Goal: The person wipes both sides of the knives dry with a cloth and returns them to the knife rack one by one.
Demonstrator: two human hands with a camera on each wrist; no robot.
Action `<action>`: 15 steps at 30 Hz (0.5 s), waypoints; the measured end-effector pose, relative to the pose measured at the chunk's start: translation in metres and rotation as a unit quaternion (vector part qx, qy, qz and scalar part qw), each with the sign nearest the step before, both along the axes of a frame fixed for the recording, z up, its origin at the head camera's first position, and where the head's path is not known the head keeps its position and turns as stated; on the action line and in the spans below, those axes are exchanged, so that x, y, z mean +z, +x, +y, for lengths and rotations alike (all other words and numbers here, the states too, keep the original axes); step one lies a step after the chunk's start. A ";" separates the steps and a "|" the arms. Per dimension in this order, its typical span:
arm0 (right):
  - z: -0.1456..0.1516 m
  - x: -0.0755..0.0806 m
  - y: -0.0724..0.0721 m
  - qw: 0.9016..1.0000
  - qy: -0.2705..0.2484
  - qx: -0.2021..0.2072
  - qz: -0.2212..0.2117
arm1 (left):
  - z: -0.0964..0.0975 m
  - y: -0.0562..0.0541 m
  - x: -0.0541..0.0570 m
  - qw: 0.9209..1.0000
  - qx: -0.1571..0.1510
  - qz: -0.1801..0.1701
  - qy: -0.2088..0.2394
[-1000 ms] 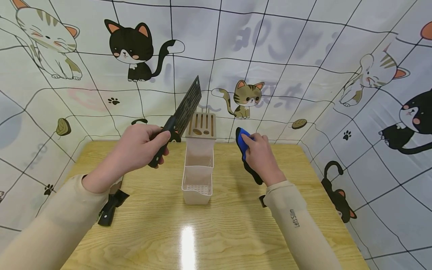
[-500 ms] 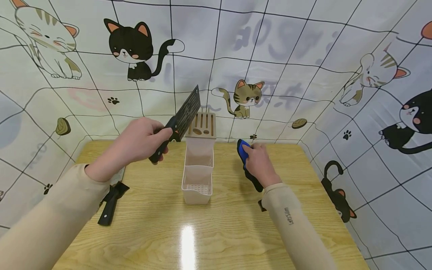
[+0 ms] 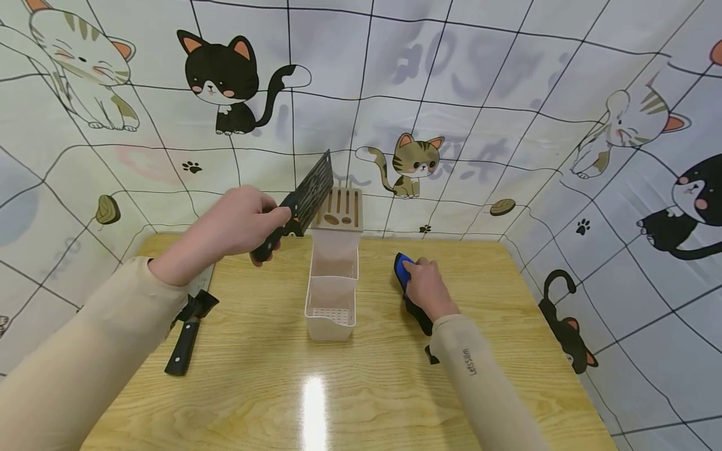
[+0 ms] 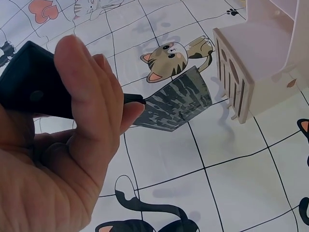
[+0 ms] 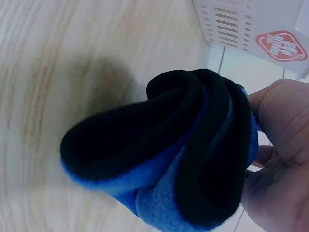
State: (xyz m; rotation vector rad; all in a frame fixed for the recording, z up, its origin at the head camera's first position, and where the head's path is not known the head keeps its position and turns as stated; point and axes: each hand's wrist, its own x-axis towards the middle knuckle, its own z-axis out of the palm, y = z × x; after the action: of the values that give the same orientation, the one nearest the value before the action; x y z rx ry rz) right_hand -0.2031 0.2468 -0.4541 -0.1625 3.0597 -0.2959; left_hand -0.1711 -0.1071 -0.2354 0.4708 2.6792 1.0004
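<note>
My left hand (image 3: pixel 239 222) grips the black handle of a cleaver (image 3: pixel 316 191), also seen in the left wrist view. Its broad dark-streaked blade points up and away, overlapping the left edge of the holder's slotted top in the head view. That pale plastic knife holder (image 3: pixel 333 329) stands at the middle of the table, with slots and round holes in its top and two compartments in front. Over the table to its right, my right hand (image 3: pixel 429 288) pinches a folded blue cloth (image 5: pixel 159 193) with black edging, which hangs down in loose folds.
On the wooden table (image 3: pixel 372 401), a black-handled knife (image 3: pixel 183 347) and another black-handled item (image 3: pixel 200 305) lie at the left, partly behind my left sleeve. A small dark piece (image 3: pixel 431 355) shows beside my right sleeve. A cat-printed sheet (image 3: pixel 479 75) walls the back and sides.
My right hand has lowered the blue cloth toward the table and nearer to me. The left hand has risen slightly and moved right, while the cleaver's blade tip has dropped.
</note>
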 end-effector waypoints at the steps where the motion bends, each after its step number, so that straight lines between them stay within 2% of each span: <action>1: 0.000 -0.002 0.000 1.000 -0.006 -0.004 -0.005 | 0.000 -0.001 0.001 1.000 0.000 -0.003 -0.004; 9: 0.000 -0.013 -0.004 0.999 -0.018 -0.014 -0.039 | 0.002 -0.008 0.007 0.999 -0.001 -0.038 -0.002; 15: -0.003 -0.009 -0.004 0.999 -0.020 0.001 -0.042 | 0.004 -0.015 0.013 0.999 -0.005 -0.045 -0.022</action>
State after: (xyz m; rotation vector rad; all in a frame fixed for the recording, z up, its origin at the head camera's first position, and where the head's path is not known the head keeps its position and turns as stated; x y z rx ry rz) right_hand -0.2074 0.2441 -0.4629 -0.1499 2.9722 -0.3542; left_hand -0.1863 -0.1027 -0.2221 0.4189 2.6119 0.9345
